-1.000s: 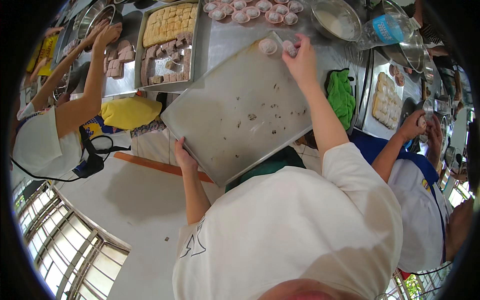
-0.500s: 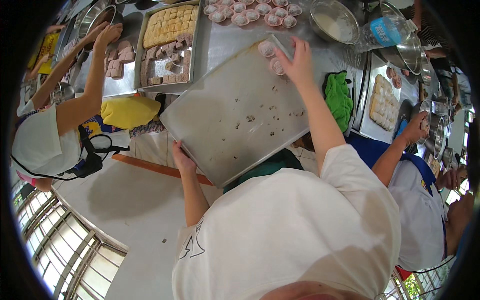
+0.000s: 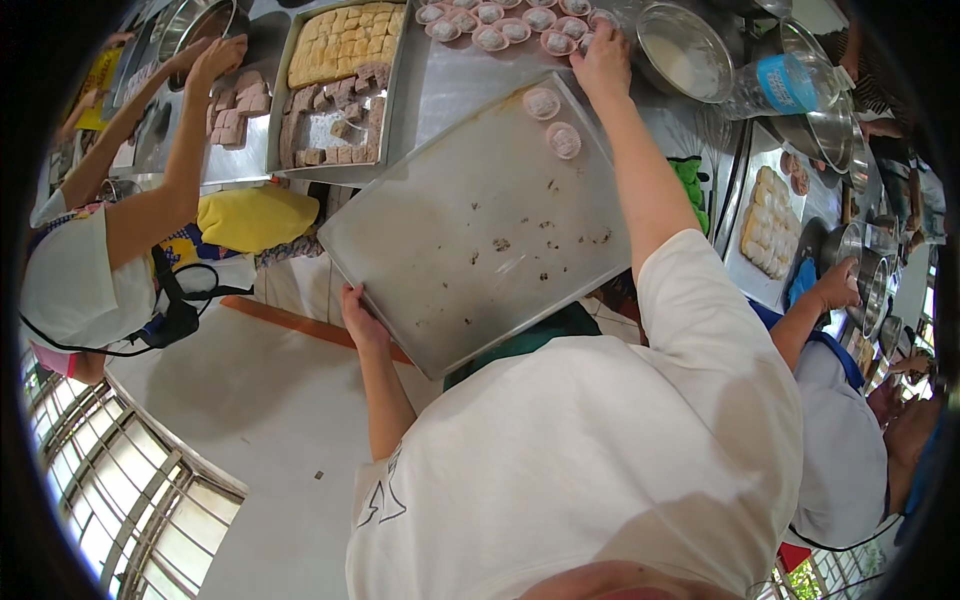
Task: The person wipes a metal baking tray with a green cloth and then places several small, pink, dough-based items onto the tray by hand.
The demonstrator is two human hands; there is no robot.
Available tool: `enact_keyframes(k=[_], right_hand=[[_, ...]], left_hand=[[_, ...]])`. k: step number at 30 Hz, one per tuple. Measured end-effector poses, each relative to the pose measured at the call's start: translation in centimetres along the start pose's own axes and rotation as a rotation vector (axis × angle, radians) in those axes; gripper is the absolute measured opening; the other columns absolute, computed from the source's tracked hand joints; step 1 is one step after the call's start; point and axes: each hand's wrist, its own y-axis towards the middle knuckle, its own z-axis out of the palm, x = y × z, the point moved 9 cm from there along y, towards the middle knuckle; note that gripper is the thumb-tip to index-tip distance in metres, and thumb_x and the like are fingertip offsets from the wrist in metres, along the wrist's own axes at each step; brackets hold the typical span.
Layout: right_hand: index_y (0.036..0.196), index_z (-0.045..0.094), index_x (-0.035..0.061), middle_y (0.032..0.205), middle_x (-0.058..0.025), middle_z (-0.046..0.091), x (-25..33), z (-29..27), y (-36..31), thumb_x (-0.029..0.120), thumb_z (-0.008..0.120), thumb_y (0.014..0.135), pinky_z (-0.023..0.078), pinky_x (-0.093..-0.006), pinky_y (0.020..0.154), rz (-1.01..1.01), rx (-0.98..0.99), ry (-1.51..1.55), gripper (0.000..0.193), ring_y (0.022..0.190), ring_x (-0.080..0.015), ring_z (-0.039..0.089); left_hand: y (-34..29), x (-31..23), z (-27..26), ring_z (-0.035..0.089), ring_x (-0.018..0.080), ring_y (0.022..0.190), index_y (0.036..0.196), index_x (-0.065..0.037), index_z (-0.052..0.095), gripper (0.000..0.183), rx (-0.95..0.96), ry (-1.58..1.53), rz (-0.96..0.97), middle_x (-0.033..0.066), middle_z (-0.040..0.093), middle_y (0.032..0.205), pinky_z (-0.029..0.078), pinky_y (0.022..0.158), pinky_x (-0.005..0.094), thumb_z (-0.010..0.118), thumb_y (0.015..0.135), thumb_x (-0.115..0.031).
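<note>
My left hand (image 3: 366, 319) grips the near left edge of a large metal baking tray (image 3: 400, 270), which is turned cornerwise in front of my body. Two white-dusted round cakes in pink paper cups, one of them this cake (image 3: 563, 141), sit at its far right corner. Dark crumbs lie scattered over the rest of the tray. Beyond that corner, my right hand (image 3: 604, 68) reaches to a group of similar cakes in paper cups (image 3: 490, 38) on the metal table. Its fingers close around one cake at the group's right end, mostly hidden by the hand.
A deep pan (image 3: 273, 120) at the far left holds yellow and brown cake squares. A steel bowl (image 3: 684, 52) with white powder, a plastic bottle (image 3: 775, 88) and a green cloth (image 3: 688, 185) are to the right. People work on both sides; a yellow cloth (image 3: 258, 220) hangs at left.
My right hand has left the tray's corner, where it was at the two cakes, and moved away to the cakes on the table. My left hand still holds the tray.
</note>
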Motion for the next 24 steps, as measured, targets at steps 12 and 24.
enact_keyframes(k=[12, 24], right_hand=[[0.121, 0.044, 0.0055, 0.111, -0.0194, 0.050, 1.0, -5.5, -6.0, 0.008, 0.068, 0.069, 0.045, -0.0423, 0.087, -0.047, -0.065, 0.244, 0.058, 0.104, -0.0362, 0.049], [0.127, 0.042, 0.0088, 0.110, -0.0178, 0.048, 3.0, -8.3, -18.7, 0.009, 0.070, 0.072, 0.047, -0.0423, 0.081, 0.063, 0.191, 0.339, 0.062, 0.096, -0.0367, 0.053]], left_hand=[[0.5, 0.7, -0.5, 0.053, 0.0227, 0.103, 0.109, -0.007, 0.048, 0.023, 0.002, 0.005, -0.042, 0.0080, 0.055, 0.108, 0.043, 0.092, 0.0388, 0.046, 0.087, -0.015], [1.0, -0.6, 0.5, 0.054, 0.0187, 0.098, 0.101, -0.007, 0.050, 0.018, 0.027, 0.068, 0.034, 0.0064, 0.057, 0.099, 0.043, 0.088, 0.0332, 0.047, 0.086, -0.016]])
